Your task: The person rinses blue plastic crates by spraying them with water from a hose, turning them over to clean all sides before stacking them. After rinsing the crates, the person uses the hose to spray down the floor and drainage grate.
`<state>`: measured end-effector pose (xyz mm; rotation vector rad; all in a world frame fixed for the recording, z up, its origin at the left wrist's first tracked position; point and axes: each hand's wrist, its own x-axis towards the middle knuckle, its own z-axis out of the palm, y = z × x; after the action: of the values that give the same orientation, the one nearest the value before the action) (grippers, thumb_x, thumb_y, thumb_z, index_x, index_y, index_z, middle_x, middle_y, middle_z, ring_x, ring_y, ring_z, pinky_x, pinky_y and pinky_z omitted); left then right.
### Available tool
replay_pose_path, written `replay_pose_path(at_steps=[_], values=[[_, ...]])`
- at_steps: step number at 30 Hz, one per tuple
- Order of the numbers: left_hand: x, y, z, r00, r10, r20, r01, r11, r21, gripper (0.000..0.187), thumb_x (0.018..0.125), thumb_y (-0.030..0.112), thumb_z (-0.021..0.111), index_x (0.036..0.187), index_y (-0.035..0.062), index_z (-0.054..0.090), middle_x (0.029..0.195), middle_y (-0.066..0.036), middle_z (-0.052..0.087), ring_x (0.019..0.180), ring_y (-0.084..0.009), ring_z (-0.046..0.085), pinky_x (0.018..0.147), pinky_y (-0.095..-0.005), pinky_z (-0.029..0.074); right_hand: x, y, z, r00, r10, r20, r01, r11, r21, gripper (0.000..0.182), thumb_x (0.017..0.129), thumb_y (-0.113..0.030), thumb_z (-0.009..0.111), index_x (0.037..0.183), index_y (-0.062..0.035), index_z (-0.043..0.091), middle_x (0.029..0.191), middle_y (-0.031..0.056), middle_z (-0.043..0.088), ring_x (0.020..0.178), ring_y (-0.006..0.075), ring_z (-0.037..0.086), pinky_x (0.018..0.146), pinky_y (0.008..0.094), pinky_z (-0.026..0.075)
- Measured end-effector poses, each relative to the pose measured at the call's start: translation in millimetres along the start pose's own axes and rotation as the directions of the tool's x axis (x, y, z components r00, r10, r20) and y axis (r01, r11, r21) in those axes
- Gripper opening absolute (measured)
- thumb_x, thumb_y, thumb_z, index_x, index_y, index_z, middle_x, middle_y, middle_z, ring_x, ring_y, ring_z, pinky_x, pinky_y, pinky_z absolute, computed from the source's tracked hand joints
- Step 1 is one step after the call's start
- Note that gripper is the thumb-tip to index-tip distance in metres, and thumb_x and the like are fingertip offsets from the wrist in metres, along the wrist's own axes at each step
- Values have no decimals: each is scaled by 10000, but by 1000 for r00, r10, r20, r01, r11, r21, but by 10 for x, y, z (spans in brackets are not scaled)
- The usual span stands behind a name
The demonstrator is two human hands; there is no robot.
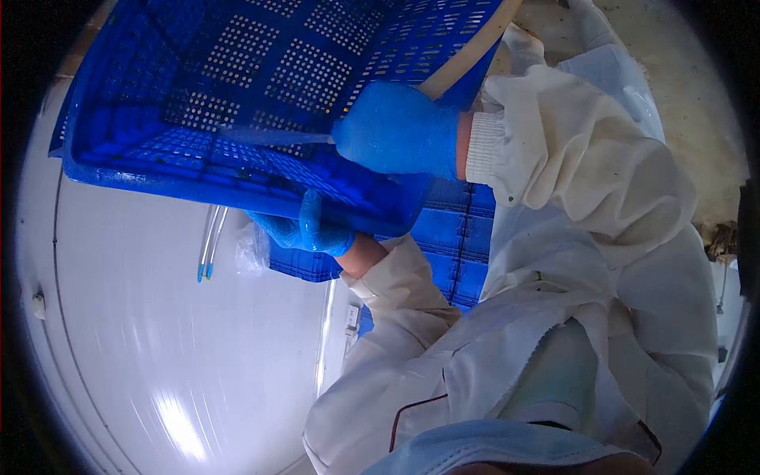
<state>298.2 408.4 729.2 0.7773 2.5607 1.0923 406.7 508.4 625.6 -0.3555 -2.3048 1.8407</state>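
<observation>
A large blue plastic crate [127,180] with perforated walls fills the upper part of the view, tilted so that its inside faces me. My left hand [305,229], in a blue glove, grips the crate's near rim, with the thumb on one side and the fingers partly hidden behind it. My right hand [400,131], also gloved in blue, is closed around a cream-coloured hose [475,49] in front of the crate's opening. From the fist a jet of water [277,136] shoots left into the crate. The hose end is hidden inside the fist.
More blue crates [451,245] stand below and behind the held one. A pale shiny wall [158,317] lies to the left, with clear plastic [252,249], thin blue-tipped tubes [210,245] and a socket [352,317]. A wet, stained floor [697,119] shows at upper right.
</observation>
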Motion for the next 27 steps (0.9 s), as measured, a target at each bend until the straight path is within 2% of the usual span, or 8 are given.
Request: replay_pose_path(at_steps=[3, 6, 9, 14, 18, 21, 24, 27], values=[[15, 1, -28, 997, 56, 61, -59, 997, 51, 790, 464, 41, 567, 1224, -57, 372, 1169, -178, 457, 1034, -329, 468, 917, -416, 372, 28, 1, -52, 998, 35, -44, -36, 999, -21, 118, 665, -143, 537, 646, -98, 645, 647, 130, 614, 580, 278, 617, 498, 382, 500], [-12, 45, 110, 1000, 25, 0, -25, 997, -70, 795, 463, 50, 573, 1225, -57, 373, 1180, -178, 450, 1045, -329, 460, 916, -417, 370, 75, 3, -182, 994, 94, -53, -96, 995, -37, 92, 687, -124, 563, 682, -70, 637, 607, 102, 604, 533, 236, 611, 475, 323, 495], [-5, 10, 16, 999, 32, 40, -32, 999, -2, 788, 467, 53, 573, 1221, -58, 375, 1186, -177, 447, 1053, -326, 455, 919, -412, 365, 48, -5, -86, 985, 63, -160, -69, 997, -31, 118, 657, -147, 545, 642, -84, 644, 643, 130, 613, 568, 275, 615, 483, 379, 493], [-12, -30, -11, 999, 34, 23, -34, 999, -16, 763, 482, 59, 572, 1210, -61, 380, 1194, -181, 442, 1060, -325, 451, 926, -408, 358, -61, -90, -23, 996, -24, -90, 26, 1000, 18, 114, 647, -142, 551, 630, -82, 646, 633, 126, 613, 554, 268, 612, 470, 380, 487], [9, -18, -68, 994, 30, 107, -35, 998, 45, 768, 551, 128, 591, 1251, -58, 336, 1269, -189, 358, 1155, -347, 368, 959, -433, 351, -65, -65, -19, 998, 29, -50, -29, 1000, -3, 111, 653, -133, 549, 630, -88, 648, 631, 119, 615, 557, 264, 613, 470, 366, 486], [-9, 26, -9, 990, 71, 119, -83, 992, 95, 763, 557, 129, 590, 1253, -54, 338, 1268, -190, 358, 1151, -348, 372, 959, -431, 351, -41, -16, -48, 996, 83, -38, -85, 996, -33, 112, 662, -126, 547, 632, -93, 649, 630, 114, 615, 563, 261, 613, 473, 355, 485], [-26, 51, 21, 994, 34, 104, -42, 996, 77, 765, 557, 131, 592, 1254, -55, 337, 1271, -190, 354, 1154, -351, 367, 959, -431, 351, -48, -50, -116, 997, 61, 43, -60, 998, -16, 101, 664, -100, 558, 706, -43, 630, 616, 102, 604, 555, 248, 613, 501, 338, 499], [-19, 71, 72, 999, 18, 40, -18, 1000, -1, 760, 477, 62, 559, 1206, -70, 386, 1193, -185, 440, 1083, -332, 439, 951, -410, 339, -14, -34, -23, 997, 71, -16, -72, 997, -8, 88, 659, -97, 557, 692, -53, 625, 609, 106, 600, 560, 245, 615, 495, 342, 496]])
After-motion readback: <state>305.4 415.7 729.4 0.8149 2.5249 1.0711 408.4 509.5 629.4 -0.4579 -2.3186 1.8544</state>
